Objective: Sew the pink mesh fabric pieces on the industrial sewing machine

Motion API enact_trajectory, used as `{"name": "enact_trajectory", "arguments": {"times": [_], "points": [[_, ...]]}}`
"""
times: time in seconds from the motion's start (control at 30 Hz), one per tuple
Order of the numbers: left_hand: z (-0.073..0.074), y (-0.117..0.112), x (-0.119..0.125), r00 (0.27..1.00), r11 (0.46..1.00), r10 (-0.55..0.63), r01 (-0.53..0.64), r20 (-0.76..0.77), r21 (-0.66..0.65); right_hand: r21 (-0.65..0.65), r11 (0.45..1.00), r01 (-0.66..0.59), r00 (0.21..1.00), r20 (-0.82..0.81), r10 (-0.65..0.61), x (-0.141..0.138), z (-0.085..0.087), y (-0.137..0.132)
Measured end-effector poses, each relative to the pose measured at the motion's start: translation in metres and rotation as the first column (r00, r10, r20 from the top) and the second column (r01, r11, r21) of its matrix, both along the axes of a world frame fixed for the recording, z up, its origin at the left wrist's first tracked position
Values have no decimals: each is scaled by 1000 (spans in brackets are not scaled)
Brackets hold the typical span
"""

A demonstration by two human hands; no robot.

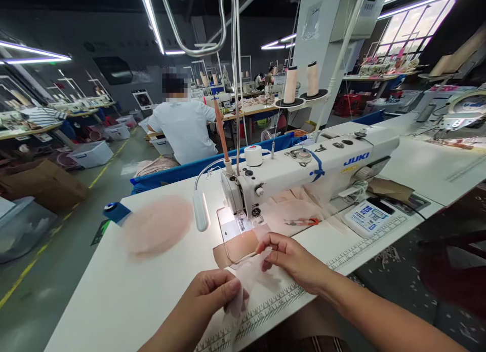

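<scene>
My left hand (212,294) is closed, pinching the near end of a thin pale pink fabric piece (246,276) at the front edge of the white table (125,291). My right hand (292,258) pinches the same piece at its far end, just in front of a tan fabric piece (237,248) lying under the presser foot (241,224) of the white JUKI sewing machine (304,169). A blurred round pink fabric piece (159,224) shows above the table on the left.
Red-handled snips (304,222) lie on pink cloth behind the needle, beside a control panel (366,216). A lamp (200,210) juts out left of the machine. Two thread cones (301,83) stand behind. A person in a white shirt (186,126) sits ahead, back turned. Bins line the aisle.
</scene>
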State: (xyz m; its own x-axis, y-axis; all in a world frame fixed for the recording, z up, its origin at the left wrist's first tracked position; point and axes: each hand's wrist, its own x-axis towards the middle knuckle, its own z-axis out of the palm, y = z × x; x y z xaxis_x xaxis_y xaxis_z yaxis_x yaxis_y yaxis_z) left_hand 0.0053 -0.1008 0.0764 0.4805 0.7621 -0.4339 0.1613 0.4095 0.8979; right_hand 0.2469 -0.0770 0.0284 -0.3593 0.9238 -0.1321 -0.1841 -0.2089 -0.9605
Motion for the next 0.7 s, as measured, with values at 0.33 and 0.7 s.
{"name": "enact_trajectory", "arguments": {"times": [0.33, 0.7], "points": [[-11, 10, -16, 980, 987, 15, 18, 200, -160, -62, 953, -297, 954, 12, 299, -17, 10, 18], [-16, 55, 2, 987, 989, -144, 141, -67, -41, -181, 852, -490, 824, 223, 521, -9, 27, 44]]}}
